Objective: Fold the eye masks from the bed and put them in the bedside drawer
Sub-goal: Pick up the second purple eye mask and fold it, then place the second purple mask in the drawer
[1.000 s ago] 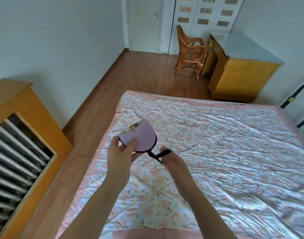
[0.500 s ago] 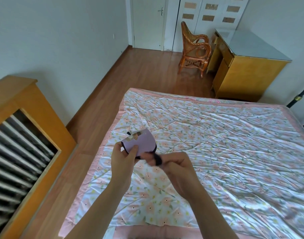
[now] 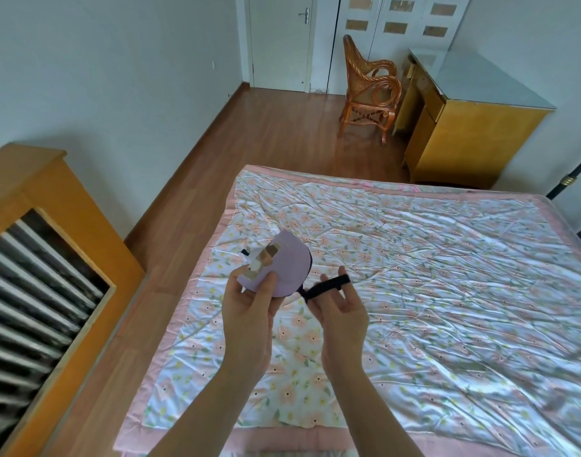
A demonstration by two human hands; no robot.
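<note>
Above the bed (image 3: 414, 258), our left hand (image 3: 249, 311) pinches the folded mask (image 3: 289, 268); our right hand (image 3: 340, 311), fingers (image 3: 343, 275) half spread, carries the strap (image 3: 327, 286) looped over them. Folding looks nearly done; no drawer is in view, so stowing remains.

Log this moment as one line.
left hand: grips folded lilac fabric eye mask | right hand: black elastic strap looped over fingers | above floral quilted bed

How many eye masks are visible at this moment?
1. The lavender eye mask is folded in the left hand, its black strap looped over the right hand's fingers. None visible on the bed.
</note>
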